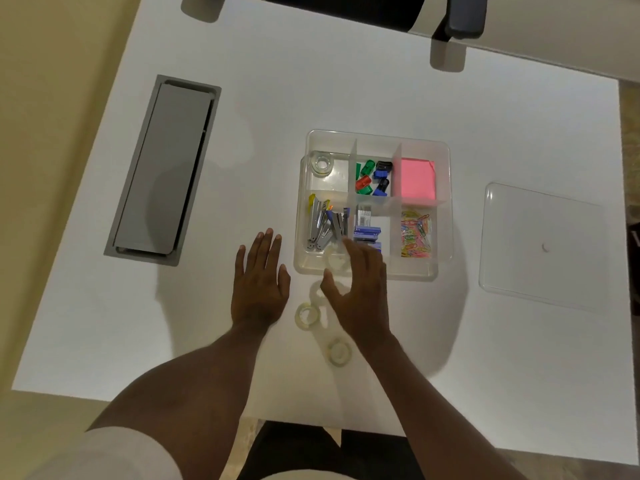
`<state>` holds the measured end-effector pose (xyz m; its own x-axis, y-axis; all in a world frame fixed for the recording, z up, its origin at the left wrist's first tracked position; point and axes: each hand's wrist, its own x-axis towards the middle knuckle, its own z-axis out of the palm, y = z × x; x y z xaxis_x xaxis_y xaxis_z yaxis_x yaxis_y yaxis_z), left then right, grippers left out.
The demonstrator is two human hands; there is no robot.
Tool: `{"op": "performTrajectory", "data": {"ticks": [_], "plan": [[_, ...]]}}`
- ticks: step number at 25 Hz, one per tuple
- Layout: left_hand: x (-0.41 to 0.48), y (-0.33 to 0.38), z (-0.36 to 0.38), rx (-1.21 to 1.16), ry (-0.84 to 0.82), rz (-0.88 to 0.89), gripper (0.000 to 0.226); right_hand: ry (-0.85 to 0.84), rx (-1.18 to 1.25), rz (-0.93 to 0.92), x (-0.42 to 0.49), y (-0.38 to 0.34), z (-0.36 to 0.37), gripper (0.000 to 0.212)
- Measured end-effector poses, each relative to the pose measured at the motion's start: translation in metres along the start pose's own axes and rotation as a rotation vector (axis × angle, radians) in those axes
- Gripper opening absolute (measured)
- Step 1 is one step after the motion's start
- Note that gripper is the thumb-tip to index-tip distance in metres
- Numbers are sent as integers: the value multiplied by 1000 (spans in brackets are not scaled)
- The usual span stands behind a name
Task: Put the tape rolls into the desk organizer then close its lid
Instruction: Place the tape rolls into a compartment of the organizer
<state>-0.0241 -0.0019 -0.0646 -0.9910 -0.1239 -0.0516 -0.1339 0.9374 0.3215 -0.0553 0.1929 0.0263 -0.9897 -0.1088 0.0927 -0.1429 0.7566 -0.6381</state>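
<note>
The clear desk organizer point(445, 161) sits mid-table with its lid off. One clear tape roll point(321, 163) lies in its far-left compartment. My right hand point(363, 292) hovers over the organizer's near-left corner, blurred, with thumb and fingers around a second tape roll point(335, 260). More rolls rest on the table in front of the organizer: one point(306, 315) beside my right wrist, one point(339, 351) nearer to me, and a faint one point(316, 292) by my thumb. My left hand point(259, 282) lies flat on the table, fingers spread, left of the organizer. The clear lid point(540, 244) lies to the right.
The other compartments hold staple removers point(320, 225), staple boxes point(367, 230), coloured clips point(374, 176), pink sticky notes point(415, 180) and paper clips point(415, 233). A grey cable hatch point(162, 168) is set into the table at left. A chair point(460, 19) stands at the far edge.
</note>
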Motion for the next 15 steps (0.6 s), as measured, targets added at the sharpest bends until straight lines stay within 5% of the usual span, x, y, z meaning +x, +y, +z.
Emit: {"op": "performTrajectory", "data": {"ticks": [5,8,15], "plan": [[0,-1,0,8,2,3,63,57,80,-4,110,-16,-17,53],[1,0,0,3,-17,-7,63,-89,47,6,165,-16,-20,51],[2,1,-2,-1,-59,-27,63,-312,-670,-129,227,-8,11,30]]}}
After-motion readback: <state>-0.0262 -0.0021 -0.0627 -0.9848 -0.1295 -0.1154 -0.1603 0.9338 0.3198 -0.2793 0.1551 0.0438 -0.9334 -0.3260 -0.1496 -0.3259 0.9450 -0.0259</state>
